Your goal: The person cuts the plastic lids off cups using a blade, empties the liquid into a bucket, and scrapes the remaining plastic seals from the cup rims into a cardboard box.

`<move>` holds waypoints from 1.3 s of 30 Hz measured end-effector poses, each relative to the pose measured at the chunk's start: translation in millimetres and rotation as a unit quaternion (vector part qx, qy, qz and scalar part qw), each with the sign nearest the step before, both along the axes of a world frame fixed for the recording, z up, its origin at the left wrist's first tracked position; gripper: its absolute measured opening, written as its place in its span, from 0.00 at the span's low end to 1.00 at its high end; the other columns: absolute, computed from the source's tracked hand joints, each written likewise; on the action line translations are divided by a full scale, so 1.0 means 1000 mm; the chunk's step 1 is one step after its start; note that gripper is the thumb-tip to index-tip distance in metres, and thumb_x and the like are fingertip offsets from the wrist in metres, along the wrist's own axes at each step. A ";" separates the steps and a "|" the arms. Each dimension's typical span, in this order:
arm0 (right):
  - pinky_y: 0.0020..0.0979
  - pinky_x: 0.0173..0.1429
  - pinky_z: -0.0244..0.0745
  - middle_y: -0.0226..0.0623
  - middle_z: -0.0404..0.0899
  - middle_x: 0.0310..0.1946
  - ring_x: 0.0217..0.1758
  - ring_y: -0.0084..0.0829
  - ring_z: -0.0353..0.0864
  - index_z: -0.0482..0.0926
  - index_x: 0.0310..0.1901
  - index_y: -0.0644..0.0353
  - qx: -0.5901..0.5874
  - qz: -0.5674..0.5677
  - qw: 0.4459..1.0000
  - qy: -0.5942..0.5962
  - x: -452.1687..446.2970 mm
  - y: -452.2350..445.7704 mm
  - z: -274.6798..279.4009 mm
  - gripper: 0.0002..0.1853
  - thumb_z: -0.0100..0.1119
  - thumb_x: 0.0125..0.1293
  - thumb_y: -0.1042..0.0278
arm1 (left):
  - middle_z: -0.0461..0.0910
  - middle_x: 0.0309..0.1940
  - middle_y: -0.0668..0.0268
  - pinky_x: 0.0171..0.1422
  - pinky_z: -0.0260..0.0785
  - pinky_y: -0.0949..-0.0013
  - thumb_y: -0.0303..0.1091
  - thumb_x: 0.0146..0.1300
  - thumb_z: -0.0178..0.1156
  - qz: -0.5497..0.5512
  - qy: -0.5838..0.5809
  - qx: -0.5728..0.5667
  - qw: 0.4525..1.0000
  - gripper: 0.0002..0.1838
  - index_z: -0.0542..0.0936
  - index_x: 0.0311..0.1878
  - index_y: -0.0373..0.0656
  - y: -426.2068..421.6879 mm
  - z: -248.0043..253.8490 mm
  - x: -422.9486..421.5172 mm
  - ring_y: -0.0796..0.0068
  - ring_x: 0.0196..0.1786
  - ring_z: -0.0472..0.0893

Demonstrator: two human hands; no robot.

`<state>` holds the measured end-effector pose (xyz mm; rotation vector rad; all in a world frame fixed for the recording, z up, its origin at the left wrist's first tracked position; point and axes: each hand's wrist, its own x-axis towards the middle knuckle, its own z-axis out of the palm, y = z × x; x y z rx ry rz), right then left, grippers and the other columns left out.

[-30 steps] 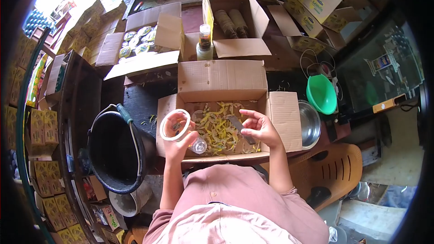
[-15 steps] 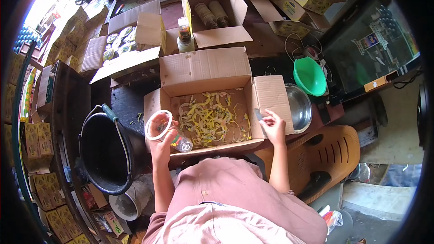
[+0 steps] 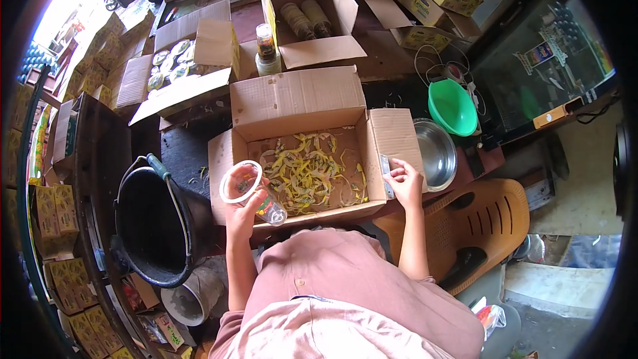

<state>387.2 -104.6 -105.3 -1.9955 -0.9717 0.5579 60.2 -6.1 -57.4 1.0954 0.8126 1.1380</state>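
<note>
An open cardboard box [image 3: 299, 100] holds a heap of yellow and green peel-like strips [image 3: 309, 169]. Over its left front corner my left hand [image 3: 247, 206] grips a white ring [image 3: 229, 186] together with a clear plastic cup [image 3: 272, 213]; whether the two are one piece I cannot tell. At the box's right edge, my right hand [image 3: 405, 179] pinches a flat grey blade [image 3: 386, 176] between thumb and fingers, in front of the right flap.
A black bucket [image 3: 153, 226] stands at the left. To the right are a steel bowl [image 3: 435, 153], a green bowl [image 3: 452, 108] and an orange chair [image 3: 492, 226]. Behind are a box of packed cups [image 3: 216, 43], a box with two rolls [image 3: 319, 52] and a jar [image 3: 268, 63].
The view has shifted, so the box sits further left in the frame. My right hand has moved with the blade from over the strips to the box's right edge. Both hands keep their hold.
</note>
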 end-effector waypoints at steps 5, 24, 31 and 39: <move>0.26 0.29 0.72 0.35 0.78 0.20 0.20 0.24 0.74 0.77 0.44 0.65 -0.059 0.014 0.994 -0.092 0.000 0.001 0.006 0.22 0.69 0.44 0.72 | 0.71 0.46 0.62 0.48 0.68 0.71 0.29 0.52 0.62 0.000 0.012 -0.002 1.000 0.27 0.66 0.56 0.40 0.001 0.002 0.000 0.72 0.46 0.74; 0.31 0.46 0.69 0.37 0.72 0.35 0.40 0.33 0.74 0.82 0.33 0.59 0.162 0.393 0.905 -0.010 -0.121 0.086 0.105 0.09 0.65 0.51 0.65 | 0.69 0.44 0.63 0.52 0.67 0.68 0.34 0.27 0.79 0.091 0.249 0.192 0.945 0.46 0.62 0.53 0.41 0.024 0.036 0.027 0.71 0.46 0.73; 0.31 0.45 0.66 0.34 0.73 0.35 0.38 0.30 0.72 0.81 0.28 0.59 0.151 0.334 0.923 0.114 -0.128 0.098 0.079 0.06 0.64 0.53 0.66 | 0.69 0.44 0.63 0.50 0.68 0.68 0.35 0.28 0.79 0.087 0.233 0.173 0.953 0.46 0.62 0.53 0.41 0.024 0.030 0.025 0.71 0.46 0.73; 0.44 0.62 0.51 0.33 0.73 0.47 0.54 0.32 0.67 0.83 0.23 0.56 -0.037 0.341 0.891 -0.297 -0.105 0.089 -0.003 0.07 0.66 0.45 0.63 | 0.69 0.47 0.63 0.51 0.69 0.69 0.33 0.38 0.74 -0.003 -0.061 0.011 0.998 0.42 0.62 0.57 0.41 0.028 0.018 0.012 0.72 0.50 0.72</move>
